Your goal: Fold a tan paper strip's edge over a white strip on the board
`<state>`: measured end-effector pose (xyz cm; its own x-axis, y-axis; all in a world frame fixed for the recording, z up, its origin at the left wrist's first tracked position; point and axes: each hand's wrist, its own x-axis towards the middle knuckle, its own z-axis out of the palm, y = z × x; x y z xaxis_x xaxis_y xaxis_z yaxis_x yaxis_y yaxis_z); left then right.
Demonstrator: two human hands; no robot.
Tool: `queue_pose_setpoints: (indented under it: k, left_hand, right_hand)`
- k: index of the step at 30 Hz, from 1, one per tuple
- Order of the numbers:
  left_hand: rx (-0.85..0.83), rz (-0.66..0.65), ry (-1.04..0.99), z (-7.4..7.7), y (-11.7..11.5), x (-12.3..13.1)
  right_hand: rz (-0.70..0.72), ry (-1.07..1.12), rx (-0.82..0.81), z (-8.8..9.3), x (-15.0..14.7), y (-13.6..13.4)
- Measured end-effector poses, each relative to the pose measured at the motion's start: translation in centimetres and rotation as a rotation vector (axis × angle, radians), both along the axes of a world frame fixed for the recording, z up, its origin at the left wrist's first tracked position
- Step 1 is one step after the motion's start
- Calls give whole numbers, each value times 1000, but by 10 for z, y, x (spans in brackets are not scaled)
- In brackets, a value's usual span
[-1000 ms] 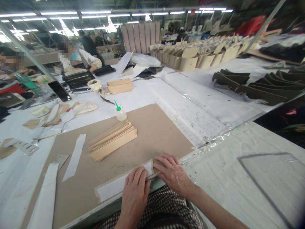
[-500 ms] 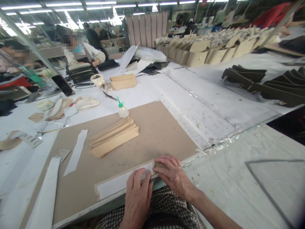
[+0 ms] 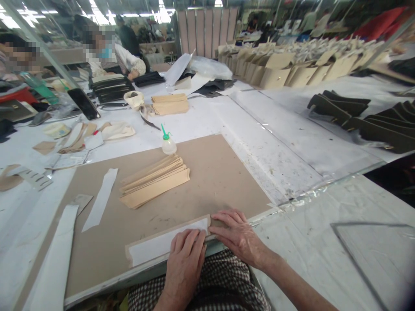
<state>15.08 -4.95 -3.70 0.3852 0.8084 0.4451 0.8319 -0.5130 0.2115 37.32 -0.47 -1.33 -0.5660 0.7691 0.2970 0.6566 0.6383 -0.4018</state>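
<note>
White-faced strip at near edge of brown board. L hand on it, R hand at right end; can't tell if either grip's closed. Risk: uneven finger pressure could skew/crease it.

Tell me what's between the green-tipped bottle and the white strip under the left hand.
The head view shows a fanned stack of tan strips, then exposed brown board, between the bottle and white strip.
</note>
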Motion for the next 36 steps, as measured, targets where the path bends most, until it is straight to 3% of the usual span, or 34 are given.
queue_pose_setpoints:
  k: [27, 36]
  left_hand:
    - [40, 15, 19, -1, -2, 0]
    - [50, 5, 37, -5, -10, 3]
  right_hand:
    - [84, -145, 13, 11, -10, 7]
    - [44, -181, 4, 8, -13, 3]
